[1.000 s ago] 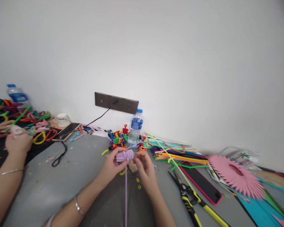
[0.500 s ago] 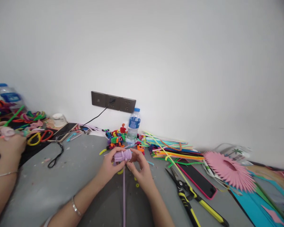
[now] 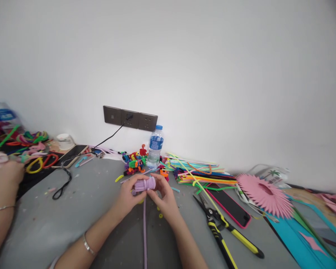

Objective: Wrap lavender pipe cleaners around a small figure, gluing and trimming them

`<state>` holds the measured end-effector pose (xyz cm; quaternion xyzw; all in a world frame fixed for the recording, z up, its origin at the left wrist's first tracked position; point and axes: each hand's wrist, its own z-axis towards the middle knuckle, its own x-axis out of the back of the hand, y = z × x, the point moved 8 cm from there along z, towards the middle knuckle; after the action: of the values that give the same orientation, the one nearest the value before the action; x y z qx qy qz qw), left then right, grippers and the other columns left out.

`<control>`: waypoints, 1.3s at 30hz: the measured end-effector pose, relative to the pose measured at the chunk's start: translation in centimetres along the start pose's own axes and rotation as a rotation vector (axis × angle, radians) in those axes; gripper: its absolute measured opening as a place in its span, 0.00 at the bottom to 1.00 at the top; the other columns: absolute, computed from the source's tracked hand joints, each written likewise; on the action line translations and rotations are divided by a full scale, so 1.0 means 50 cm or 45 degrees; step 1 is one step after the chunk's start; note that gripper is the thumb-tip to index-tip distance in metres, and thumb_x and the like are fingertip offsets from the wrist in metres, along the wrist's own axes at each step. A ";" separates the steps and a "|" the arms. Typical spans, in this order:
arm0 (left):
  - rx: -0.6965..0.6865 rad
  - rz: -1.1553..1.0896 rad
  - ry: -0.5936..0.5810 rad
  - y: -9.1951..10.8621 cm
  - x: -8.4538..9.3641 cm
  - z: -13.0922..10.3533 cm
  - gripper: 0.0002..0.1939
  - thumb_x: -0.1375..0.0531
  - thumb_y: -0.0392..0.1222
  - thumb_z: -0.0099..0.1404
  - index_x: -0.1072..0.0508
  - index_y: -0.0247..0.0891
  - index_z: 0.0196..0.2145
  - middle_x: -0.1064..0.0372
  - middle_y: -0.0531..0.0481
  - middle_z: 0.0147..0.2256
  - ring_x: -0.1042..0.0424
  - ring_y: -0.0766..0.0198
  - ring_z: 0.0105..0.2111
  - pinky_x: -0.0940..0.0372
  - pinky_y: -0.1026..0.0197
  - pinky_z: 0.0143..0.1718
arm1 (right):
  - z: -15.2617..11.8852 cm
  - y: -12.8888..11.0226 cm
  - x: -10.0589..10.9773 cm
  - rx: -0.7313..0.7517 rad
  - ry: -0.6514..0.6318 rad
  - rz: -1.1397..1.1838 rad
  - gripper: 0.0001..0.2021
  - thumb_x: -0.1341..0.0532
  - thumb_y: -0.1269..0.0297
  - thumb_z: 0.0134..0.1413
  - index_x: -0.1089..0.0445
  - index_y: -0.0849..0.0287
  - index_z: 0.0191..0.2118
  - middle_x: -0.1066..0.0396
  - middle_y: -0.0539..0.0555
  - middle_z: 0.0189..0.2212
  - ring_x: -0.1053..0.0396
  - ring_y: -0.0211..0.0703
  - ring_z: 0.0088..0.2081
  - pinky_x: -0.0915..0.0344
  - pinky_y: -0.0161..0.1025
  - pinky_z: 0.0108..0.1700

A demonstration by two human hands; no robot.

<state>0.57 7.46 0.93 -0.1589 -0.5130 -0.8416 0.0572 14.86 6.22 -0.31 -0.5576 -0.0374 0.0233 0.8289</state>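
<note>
Between my two hands is a lilac coil of fuzzy craft stem (image 3: 144, 184), held above the grey table. My left hand (image 3: 130, 195) wraps its fingers and thumb round the coil's left part. On the right end, my right hand (image 3: 164, 196) pinches the coil with thumb and fingertips. A long lilac strand (image 3: 145, 231) hangs down from the coil between my wrists. Small yellow pieces (image 3: 160, 215) lie under my right hand.
Behind my hands stand a water bottle (image 3: 155, 146) and colourful fuzzy figures (image 3: 134, 162). Right are bundled stems (image 3: 204, 173), yellow-black shears (image 3: 220, 224), a phone (image 3: 231, 207) and a pink pleated disc (image 3: 264, 194). Another person's arm (image 3: 1, 209) reaches in at left.
The whole view has shifted slightly, so surroundings sit further left. Both my hands still hold the lilac coil, with my right thumb and fingers drawn a little closer to its end.
</note>
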 end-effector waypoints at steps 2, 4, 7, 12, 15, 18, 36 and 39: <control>-0.022 0.005 0.003 0.003 0.000 0.000 0.16 0.38 0.34 0.57 0.26 0.41 0.44 0.25 0.51 0.41 0.25 0.63 0.37 0.32 0.65 0.39 | 0.000 0.003 -0.004 -0.017 -0.007 0.031 0.20 0.35 0.61 0.56 0.34 0.55 0.54 0.28 0.54 0.42 0.29 0.44 0.39 0.32 0.39 0.42; -0.044 0.013 0.012 0.008 0.001 0.000 0.16 0.38 0.34 0.56 0.26 0.41 0.44 0.24 0.51 0.40 0.25 0.62 0.37 0.32 0.64 0.38 | -0.001 0.003 -0.006 -0.027 -0.006 0.051 0.19 0.36 0.60 0.57 0.34 0.55 0.53 0.28 0.55 0.43 0.29 0.45 0.41 0.32 0.40 0.43; -0.072 0.039 0.022 0.015 0.003 -0.001 0.16 0.38 0.33 0.57 0.26 0.41 0.44 0.24 0.50 0.40 0.25 0.62 0.37 0.31 0.64 0.39 | -0.002 -0.001 -0.009 -0.030 0.002 0.081 0.18 0.36 0.59 0.57 0.33 0.55 0.53 0.28 0.55 0.44 0.28 0.46 0.43 0.31 0.41 0.45; -0.168 0.102 0.032 0.028 0.003 -0.001 0.16 0.39 0.32 0.58 0.26 0.42 0.44 0.24 0.50 0.40 0.25 0.62 0.37 0.31 0.63 0.41 | -0.004 -0.005 -0.011 -0.031 0.023 0.113 0.17 0.36 0.60 0.57 0.33 0.55 0.52 0.28 0.55 0.44 0.29 0.46 0.43 0.31 0.40 0.45; -0.254 0.129 0.046 0.036 0.003 -0.001 0.16 0.40 0.30 0.57 0.26 0.42 0.44 0.24 0.51 0.39 0.25 0.62 0.38 0.31 0.63 0.41 | -0.004 -0.002 -0.011 -0.030 0.042 0.120 0.17 0.35 0.60 0.57 0.32 0.55 0.51 0.28 0.54 0.43 0.29 0.45 0.43 0.31 0.40 0.45; -0.283 0.136 0.056 0.038 0.002 0.000 0.16 0.40 0.30 0.57 0.26 0.42 0.44 0.24 0.51 0.39 0.24 0.62 0.38 0.31 0.64 0.41 | -0.004 0.001 -0.011 -0.032 0.045 0.135 0.17 0.35 0.59 0.56 0.32 0.55 0.51 0.28 0.54 0.42 0.29 0.45 0.42 0.31 0.39 0.44; -0.119 0.086 0.077 0.019 0.006 0.000 0.16 0.39 0.34 0.57 0.24 0.42 0.43 0.21 0.48 0.41 0.22 0.57 0.40 0.29 0.58 0.43 | -0.002 0.004 -0.013 -0.015 0.055 0.115 0.17 0.35 0.56 0.56 0.33 0.55 0.49 0.27 0.55 0.41 0.27 0.47 0.41 0.29 0.41 0.43; -0.103 0.081 0.081 0.015 0.006 0.000 0.16 0.39 0.34 0.57 0.24 0.42 0.44 0.21 0.48 0.41 0.22 0.57 0.40 0.28 0.58 0.42 | -0.002 0.011 -0.013 -0.022 0.050 0.120 0.20 0.34 0.56 0.55 0.34 0.54 0.51 0.28 0.55 0.42 0.28 0.46 0.41 0.30 0.40 0.42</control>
<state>0.46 7.13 1.67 -0.1504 -0.4712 -0.8640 0.0940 14.24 6.26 -0.87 -0.5662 0.0049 0.0511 0.8227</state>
